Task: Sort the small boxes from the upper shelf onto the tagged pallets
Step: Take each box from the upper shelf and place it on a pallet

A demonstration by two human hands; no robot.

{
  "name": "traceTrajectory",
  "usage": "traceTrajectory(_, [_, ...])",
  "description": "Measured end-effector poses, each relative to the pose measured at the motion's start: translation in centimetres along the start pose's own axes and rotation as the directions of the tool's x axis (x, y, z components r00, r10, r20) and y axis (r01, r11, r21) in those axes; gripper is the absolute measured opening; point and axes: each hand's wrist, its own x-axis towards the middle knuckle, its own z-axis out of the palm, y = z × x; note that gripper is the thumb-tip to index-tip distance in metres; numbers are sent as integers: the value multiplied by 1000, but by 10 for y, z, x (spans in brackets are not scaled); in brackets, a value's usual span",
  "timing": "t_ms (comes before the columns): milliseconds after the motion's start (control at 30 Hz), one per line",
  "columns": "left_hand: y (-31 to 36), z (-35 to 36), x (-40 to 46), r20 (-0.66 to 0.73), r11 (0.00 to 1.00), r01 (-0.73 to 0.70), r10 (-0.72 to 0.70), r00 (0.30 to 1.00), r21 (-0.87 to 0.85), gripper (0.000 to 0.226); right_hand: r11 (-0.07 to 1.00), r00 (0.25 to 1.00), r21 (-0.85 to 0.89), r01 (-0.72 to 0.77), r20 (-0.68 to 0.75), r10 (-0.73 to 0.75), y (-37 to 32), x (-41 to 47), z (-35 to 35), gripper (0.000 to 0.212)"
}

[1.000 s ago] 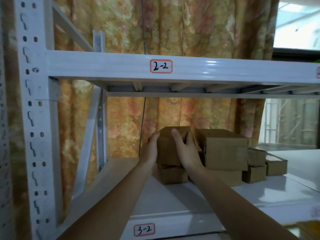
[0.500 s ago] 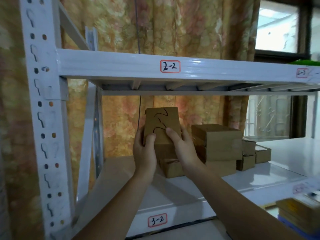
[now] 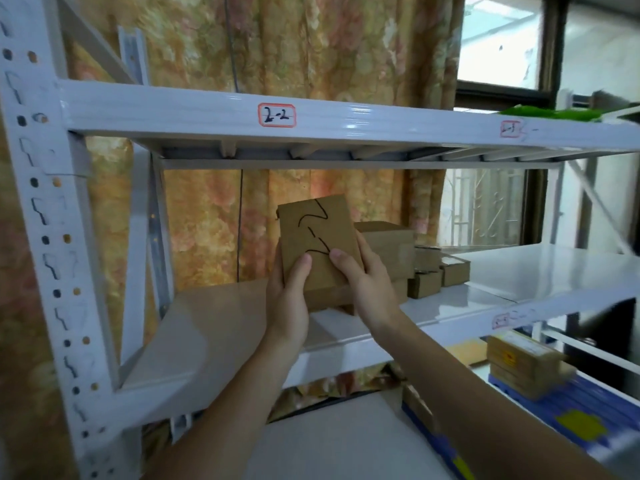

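Floral curtain (image 3: 311, 50) hangs behind a white steel rack (image 3: 48, 237) whose upper beam carries a red-edged label (image 3: 277, 115) reading 2-2, and at about four o'clock a blue pallet (image 3: 588, 407) holds a few flat boxes. On the rack's white shelf (image 3: 519, 271), a stack of small brown boxes (image 3: 398, 244) sits at three o'clock from the hands. Lifted clear of the shelf and tilted so its marked face shows, a cardboard box (image 3: 318, 247) is gripped from both sides, the left hand (image 3: 287, 299) and right hand (image 3: 367, 282) each curled round an edge with the thumb pressed on the front.
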Motion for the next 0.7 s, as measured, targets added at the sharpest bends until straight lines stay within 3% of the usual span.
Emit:
traceTrajectory(133, [-7,54,-39,58,1000,-20,19,998,13,41,998,999,28,51,-11,-50,-17,-38,-62,31])
traceTrajectory(467, [-82,208,-175,183,993,119,-116,976,-10,35,993,980,49,-105,-162,112,-10,-158,-254,26])
traceTrajectory(567, [-101,239,-208,227,985,168,-170,959,27,46,987,959,44,-158,-230,163,1,-185,-296,32])
traceTrajectory(700, [-132,268,-241,301,974,218,-225,927,57,40,976,932,41,-213,-291,215,20,-216,-337,35])
